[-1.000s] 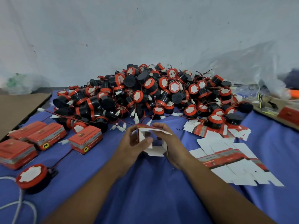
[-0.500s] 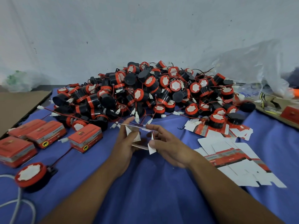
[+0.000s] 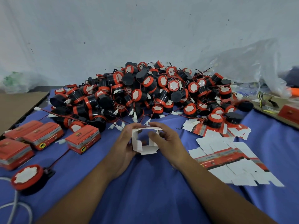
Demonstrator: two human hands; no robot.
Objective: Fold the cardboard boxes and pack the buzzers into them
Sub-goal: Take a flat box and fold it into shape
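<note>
Your left hand (image 3: 124, 143) and right hand (image 3: 169, 141) each keep a grip on the half-folded cardboard box (image 3: 146, 150). Their fingers curl round its side walls, and its white inside faces you, low over the blue-clothed bench (image 3: 145, 191). The pile of buzzers (image 3: 153, 94) lies just beyond, with loose white connectors close to your fingertips. To your right lie flat box blanks (image 3: 229, 160). To your left sit closed boxes (image 3: 82, 140) and one lone buzzer (image 3: 26, 177).

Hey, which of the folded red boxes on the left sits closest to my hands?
The red box just left of your left hand, lying alone beside the buzzer pile; the other closed boxes cluster farther left.
</note>
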